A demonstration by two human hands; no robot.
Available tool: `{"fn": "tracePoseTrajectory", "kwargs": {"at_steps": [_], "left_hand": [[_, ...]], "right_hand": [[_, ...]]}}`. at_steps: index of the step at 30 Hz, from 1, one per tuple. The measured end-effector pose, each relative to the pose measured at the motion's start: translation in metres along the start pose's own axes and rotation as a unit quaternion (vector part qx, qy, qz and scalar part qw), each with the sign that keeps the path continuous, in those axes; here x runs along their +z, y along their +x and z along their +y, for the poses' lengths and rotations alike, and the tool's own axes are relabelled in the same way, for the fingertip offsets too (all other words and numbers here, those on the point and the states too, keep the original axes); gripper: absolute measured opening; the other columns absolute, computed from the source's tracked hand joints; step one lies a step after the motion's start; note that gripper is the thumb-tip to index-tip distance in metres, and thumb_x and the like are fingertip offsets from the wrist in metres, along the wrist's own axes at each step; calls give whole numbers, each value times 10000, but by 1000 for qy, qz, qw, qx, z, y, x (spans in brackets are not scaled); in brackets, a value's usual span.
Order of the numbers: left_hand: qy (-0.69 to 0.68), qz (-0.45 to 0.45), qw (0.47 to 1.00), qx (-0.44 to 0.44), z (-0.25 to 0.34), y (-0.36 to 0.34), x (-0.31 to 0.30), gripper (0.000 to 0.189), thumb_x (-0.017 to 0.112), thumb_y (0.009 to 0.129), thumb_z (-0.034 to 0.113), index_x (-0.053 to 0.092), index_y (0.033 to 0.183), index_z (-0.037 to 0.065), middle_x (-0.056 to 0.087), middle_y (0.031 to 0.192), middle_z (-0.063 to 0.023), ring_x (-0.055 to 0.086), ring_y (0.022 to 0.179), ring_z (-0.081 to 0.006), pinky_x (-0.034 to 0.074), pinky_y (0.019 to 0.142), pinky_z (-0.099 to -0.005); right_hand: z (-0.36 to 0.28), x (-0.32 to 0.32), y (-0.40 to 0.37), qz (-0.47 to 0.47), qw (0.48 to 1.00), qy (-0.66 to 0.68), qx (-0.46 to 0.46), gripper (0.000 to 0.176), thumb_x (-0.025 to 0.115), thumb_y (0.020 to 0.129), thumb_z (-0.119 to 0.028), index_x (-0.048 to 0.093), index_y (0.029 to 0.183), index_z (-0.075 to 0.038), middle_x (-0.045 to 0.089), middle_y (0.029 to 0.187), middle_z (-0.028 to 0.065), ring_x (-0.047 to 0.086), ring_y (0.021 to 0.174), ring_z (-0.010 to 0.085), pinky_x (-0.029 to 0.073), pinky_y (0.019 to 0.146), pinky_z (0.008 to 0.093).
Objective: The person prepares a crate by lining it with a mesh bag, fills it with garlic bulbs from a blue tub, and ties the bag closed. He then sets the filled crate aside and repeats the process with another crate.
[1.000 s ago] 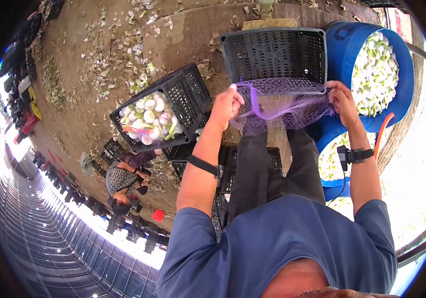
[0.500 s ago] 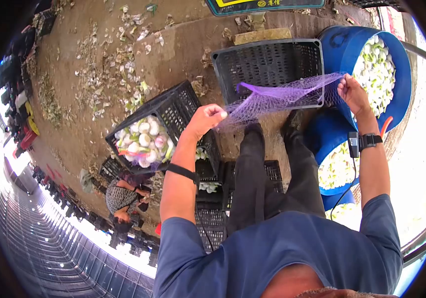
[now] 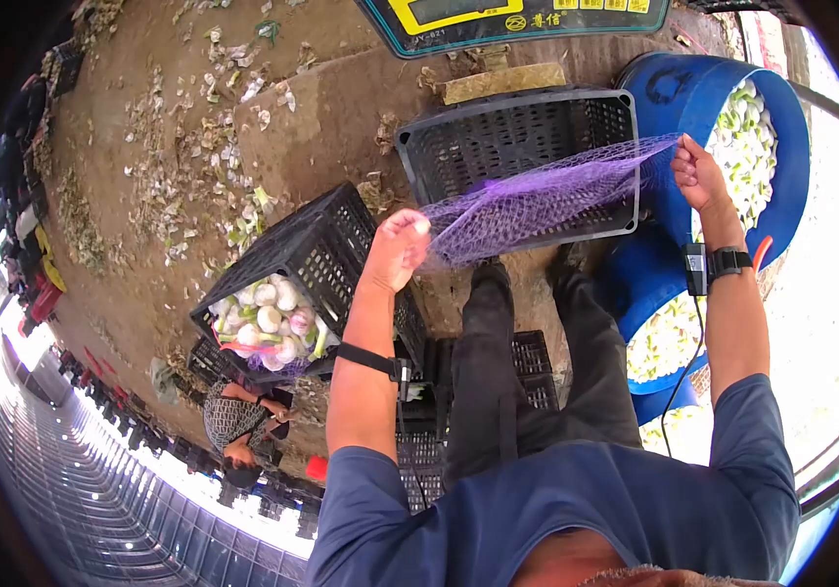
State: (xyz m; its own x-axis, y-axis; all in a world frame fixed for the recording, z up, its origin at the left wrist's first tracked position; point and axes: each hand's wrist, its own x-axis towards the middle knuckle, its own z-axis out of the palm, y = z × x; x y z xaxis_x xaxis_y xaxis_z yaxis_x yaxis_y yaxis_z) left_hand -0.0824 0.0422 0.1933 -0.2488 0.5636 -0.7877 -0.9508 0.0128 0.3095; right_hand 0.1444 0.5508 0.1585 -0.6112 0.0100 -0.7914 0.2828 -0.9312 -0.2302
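A purple mesh net (image 3: 537, 203) is stretched between my two hands, above an upright-opening black plastic crate (image 3: 478, 147). My left hand (image 3: 401, 249) is closed on the net's left end. At the net's right end my right hand (image 3: 698, 173) pinches its edge, beside a blue barrel (image 3: 674, 98) of pale garlic (image 3: 740, 147). To the left of my left hand, a tilted black crate (image 3: 292, 230) holds white bulbs (image 3: 268, 318) with green stems, and some purple netting shows at its lower edge.
A scale display (image 3: 517, 20) stands at the top. A second blue barrel (image 3: 639, 284) with garlic is at the right, near my legs. Stacked black crates (image 3: 421, 445) are by my legs. Another person (image 3: 233, 416) is at lower left. Peelings (image 3: 184, 147) litter the floor.
The net is spread wider and hangs flatter over the crate. My left hand has moved slightly left and turned. The view has shifted, so more of the scale display shows.
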Motion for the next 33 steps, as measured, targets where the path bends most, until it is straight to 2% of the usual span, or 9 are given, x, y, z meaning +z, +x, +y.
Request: {"fn": "tracePoseTrajectory", "kwargs": {"at_steps": [2, 4, 11, 15, 20, 22, 25, 27, 33], "left_hand": [[98, 28, 995, -6, 1, 0, -6, 99, 666, 836, 112, 569, 843, 93, 473, 640, 53, 355, 470, -33, 274, 410, -177], [192, 82, 978, -5, -4, 1, -13, 133, 685, 832, 138, 559, 862, 109, 521, 670, 40, 374, 479, -28, 261, 407, -172], [63, 95, 993, -11, -17, 10, -17, 81, 589, 916, 198, 532, 922, 140, 568, 733, -7, 355, 455, -33, 256, 385, -170], [-147, 101, 980, 94, -6, 17, -33, 63, 528, 949, 204, 557, 958, 148, 635, 829, -41, 361, 404, -50, 283, 352, -177], [-119, 140, 975, 127, 25, 58, -51, 58, 584, 917, 220, 563, 935, 170, 619, 733, -18, 353, 392, -56, 273, 341, -185], [-85, 173, 967, 164, 43, 88, -56, 87, 603, 904, 227, 559, 927, 156, 564, 675, 3, 363, 394, -54, 265, 332, -177], [-30, 204, 963, 176, 52, 128, -72, 112, 619, 893, 219, 547, 908, 134, 521, 630, 10, 358, 391, -56, 249, 325, -188], [108, 277, 953, 50, 36, 137, -88, 102, 617, 900, 225, 561, 934, 147, 516, 628, 22, 363, 394, -51, 254, 318, -183], [143, 190, 971, -16, -10, 77, -86, 102, 668, 848, 155, 602, 858, 78, 499, 600, 37, 375, 430, -46, 268, 379, -202]], "right_hand": [[-1, 12, 0, 14, 1000, -24, -7, 187, 501, 970, -225, 527, 858, -77, 466, 671, -22, 488, 613, 102, 474, 529, 207], [10, 68, 2, 296, 944, -5, -142, 161, 519, 962, -212, 535, 885, -72, 450, 662, -29, 430, 558, 74, 400, 428, 180], [2, 24, 16, 142, 984, 80, -72, 133, 525, 960, -179, 545, 900, -62, 424, 646, -37, 397, 533, 60, 332, 377, 159], [-4, 43, 6, 129, 984, -115, -29, 142, 571, 931, -215, 553, 893, -79, 394, 601, -64, 364, 502, 44, 279, 375, 160], [-22, 39, 50, 301, 772, -544, -131, 248, 624, 883, -300, 583, 789, -74, 469, 581, -12, 431, 511, 83, 344, 449, 266], [-36, 30, 80, 308, 561, -719, -270, 327, 612, 872, -334, 592, 750, -32, 565, 636, 90, 550, 578, 192, 415, 557, 366], [-39, 11, 122, 304, 506, -765, -259, 326, 593, 873, -336, 602, 788, -22, 595, 692, 156, 603, 666, 282, 444, 627, 405], [-17, -5, 126, 322, 506, -776, -197, 345, 585, 875, -355, 613, 792, -21, 616, 723, 179, 611, 705, 330, 450, 667, 402], [29, -11, 60, 376, 684, -593, -197, 363, 642, 858, -336, 562, 645, -52, 527, 611, 18, 453, 583, 106, 377, 553, 285]]}}
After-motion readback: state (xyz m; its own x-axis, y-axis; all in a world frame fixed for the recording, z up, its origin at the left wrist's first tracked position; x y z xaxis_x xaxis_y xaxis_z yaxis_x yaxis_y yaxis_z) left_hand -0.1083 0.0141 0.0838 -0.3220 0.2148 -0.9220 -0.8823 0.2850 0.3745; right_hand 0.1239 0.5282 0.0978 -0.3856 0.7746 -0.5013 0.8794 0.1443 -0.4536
